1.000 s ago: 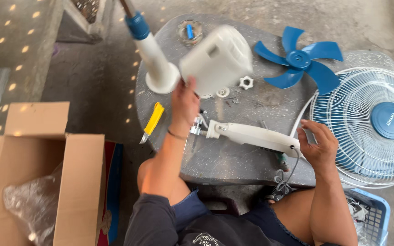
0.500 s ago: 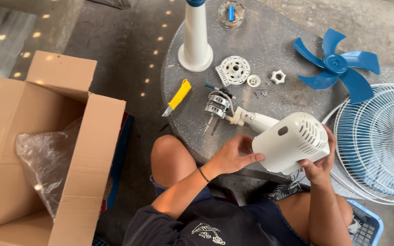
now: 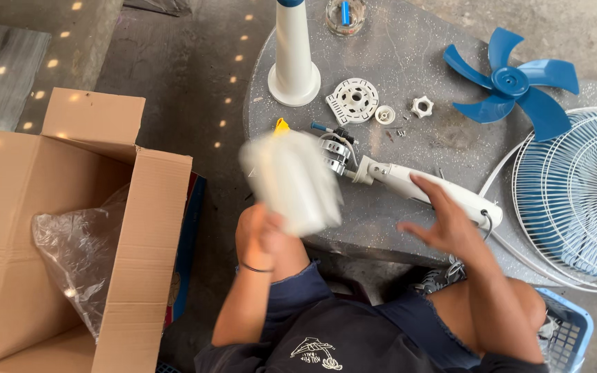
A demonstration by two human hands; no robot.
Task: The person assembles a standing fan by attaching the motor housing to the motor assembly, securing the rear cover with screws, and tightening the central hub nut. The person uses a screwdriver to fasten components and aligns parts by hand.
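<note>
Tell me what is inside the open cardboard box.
Inside the cardboard box lies a crumpled clear plastic bag. The box's bottom under the bag is covered, and the near flap hides part of the inside.

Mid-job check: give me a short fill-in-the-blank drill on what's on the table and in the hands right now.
1. The left hand holds the blurred white motor cover, while the right hand rests on the white fan ____.
2. The loose fan blade on the round table is coloured ____.
3. The open cardboard box holds a clear ____ bag.
4. The white wire grille lies at the table's ____ edge in the picture.

Missing words: neck; blue; plastic; right
</note>
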